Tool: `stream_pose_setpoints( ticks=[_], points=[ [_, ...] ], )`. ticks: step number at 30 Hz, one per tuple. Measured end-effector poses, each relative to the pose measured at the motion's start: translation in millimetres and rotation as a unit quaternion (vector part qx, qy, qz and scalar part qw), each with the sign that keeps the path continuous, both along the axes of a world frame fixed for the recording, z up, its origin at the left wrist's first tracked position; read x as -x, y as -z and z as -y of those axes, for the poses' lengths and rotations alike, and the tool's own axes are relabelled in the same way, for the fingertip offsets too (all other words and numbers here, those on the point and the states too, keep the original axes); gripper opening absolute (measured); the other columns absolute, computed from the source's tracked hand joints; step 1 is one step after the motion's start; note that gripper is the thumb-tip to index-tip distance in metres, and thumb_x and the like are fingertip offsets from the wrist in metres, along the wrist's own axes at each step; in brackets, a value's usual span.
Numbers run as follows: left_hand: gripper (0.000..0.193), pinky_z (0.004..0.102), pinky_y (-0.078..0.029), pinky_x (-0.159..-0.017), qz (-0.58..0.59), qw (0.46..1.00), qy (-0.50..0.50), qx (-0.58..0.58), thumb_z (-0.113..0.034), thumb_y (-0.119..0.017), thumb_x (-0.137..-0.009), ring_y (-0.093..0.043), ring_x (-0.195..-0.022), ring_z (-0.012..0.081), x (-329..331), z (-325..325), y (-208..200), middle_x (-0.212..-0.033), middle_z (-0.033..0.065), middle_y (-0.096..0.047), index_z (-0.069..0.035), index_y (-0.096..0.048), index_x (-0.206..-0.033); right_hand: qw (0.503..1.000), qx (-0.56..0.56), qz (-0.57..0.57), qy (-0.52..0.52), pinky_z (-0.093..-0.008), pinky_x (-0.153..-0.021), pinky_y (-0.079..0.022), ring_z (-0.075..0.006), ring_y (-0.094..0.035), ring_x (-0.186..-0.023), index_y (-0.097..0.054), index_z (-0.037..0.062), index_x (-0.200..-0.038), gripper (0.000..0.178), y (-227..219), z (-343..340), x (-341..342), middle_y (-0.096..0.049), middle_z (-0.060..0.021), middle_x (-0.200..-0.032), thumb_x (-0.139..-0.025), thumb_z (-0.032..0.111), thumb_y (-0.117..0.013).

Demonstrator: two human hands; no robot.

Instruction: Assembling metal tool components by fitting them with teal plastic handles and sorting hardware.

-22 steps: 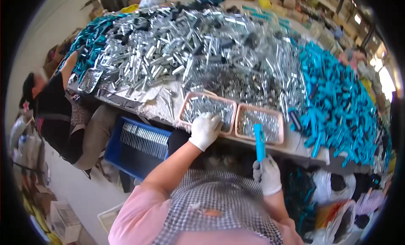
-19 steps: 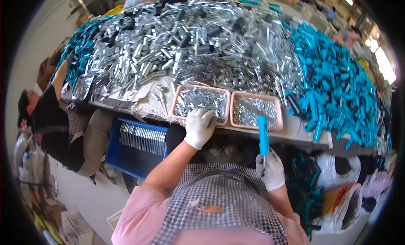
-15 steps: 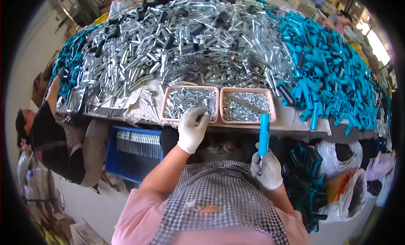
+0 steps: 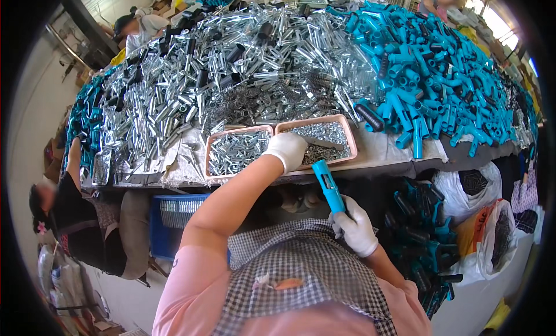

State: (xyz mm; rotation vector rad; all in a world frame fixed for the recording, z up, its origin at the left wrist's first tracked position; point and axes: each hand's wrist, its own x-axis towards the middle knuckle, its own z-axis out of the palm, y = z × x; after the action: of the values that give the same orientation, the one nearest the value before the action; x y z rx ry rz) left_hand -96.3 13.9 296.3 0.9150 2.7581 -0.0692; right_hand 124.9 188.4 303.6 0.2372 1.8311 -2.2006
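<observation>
My left hand [image 4: 288, 151], in a white glove, reaches over the shared rims of two pink trays, into the left side of the right tray [image 4: 351, 133]. Its fingertips are hidden, so a grip cannot be made out. Beside it a flat grey metal strip [image 4: 324, 143] lies across the tray's small shiny metal pieces [image 4: 333, 131]. The left tray [image 4: 209, 162] contains short silver pins [image 4: 237, 152]. In front of the apron my right hand [image 4: 356, 227], gloved too, is closed around a teal tubular handle [image 4: 329, 187], tilted, with a slot toward its upper end.
Silver metal tubes [image 4: 156, 104], dark springs [image 4: 243, 103] and teal handles [image 4: 434, 81] are heaped across the table. Below stand a blue crate [image 4: 159, 234] and white sacks [image 4: 489, 249]; teal-and-black pieces [image 4: 425, 237] pile at the right. A person [image 4: 87, 220] works at the left.
My left hand has moved right, from above the left tray into the right tray. The teal handle in my right hand has tilted leftward, and its metal rod end no longer shows. The view has shifted.
</observation>
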Motion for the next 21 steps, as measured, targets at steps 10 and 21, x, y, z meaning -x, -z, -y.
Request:
stream_pose_setpoints(
  ticks=[10,21],
  points=[
    [0.017,0.0424,-0.053,-0.083,-0.104,0.969,0.030,-0.224,-0.019,-0.065,-0.083,-0.066,-0.095,0.0304,-13,11,13,-0.097,0.0099,-0.067,-0.012,-0.070,-0.098,0.935,-0.312,-0.170,0.004,-0.0394,-0.073,-0.052,-0.0376,-0.067,-0.082,-0.057,-0.0005,-0.122,0.039,-1,-10,10,-0.065,-0.0232,-0.091,-0.086,0.014,-0.065],
    [0.016,0.0427,-0.055,-0.074,-0.161,0.968,0.100,-0.162,-0.021,-0.062,-0.081,-0.068,-0.083,0.0279,-9,10,38,-0.083,0.0075,-0.067,-0.010,-0.071,-0.076,0.918,-0.345,-0.194,-0.010,-0.0366,-0.072,-0.051,-0.0297,-0.064,-0.075,-0.058,-0.0037,-0.123,0.040,-9,11,-3,-0.063,-0.0224,-0.089,-0.084,0.007,-0.063]
  ],
)
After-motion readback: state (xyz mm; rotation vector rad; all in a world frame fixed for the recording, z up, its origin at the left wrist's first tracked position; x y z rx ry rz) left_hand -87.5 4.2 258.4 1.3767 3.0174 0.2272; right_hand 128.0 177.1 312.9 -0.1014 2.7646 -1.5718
